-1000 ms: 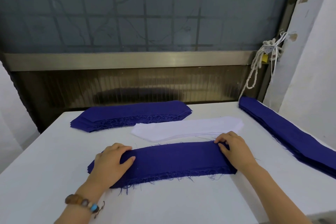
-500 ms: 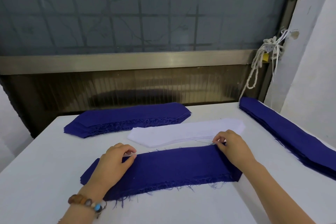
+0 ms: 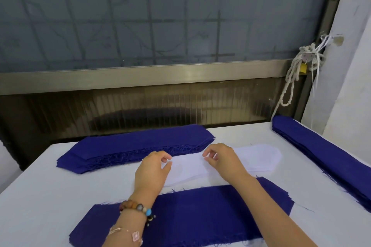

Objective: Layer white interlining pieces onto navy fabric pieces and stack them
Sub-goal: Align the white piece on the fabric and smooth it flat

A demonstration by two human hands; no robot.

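Note:
A single navy fabric piece (image 3: 200, 212) lies flat at the table's near edge, and both my forearms cross over it. Just behind it sits a low pile of white interlining pieces (image 3: 261, 156). My left hand (image 3: 154, 168) is over the pile's left end and my right hand (image 3: 220, 158) over its middle. On both hands the fingers are loosely curled, with thumb and forefinger close together at the top sheet. No sheet is lifted.
A thick stack of navy pieces (image 3: 130, 146) lies at the back left of the white table (image 3: 40, 196). Another long navy stack (image 3: 331, 158) runs along the right edge. A knotted white rope (image 3: 289, 86) hangs at the window frame behind.
Both hands left the ends of the front navy piece and moved forward and inward onto the white interlining pile. The navy piece stays flat where it was.

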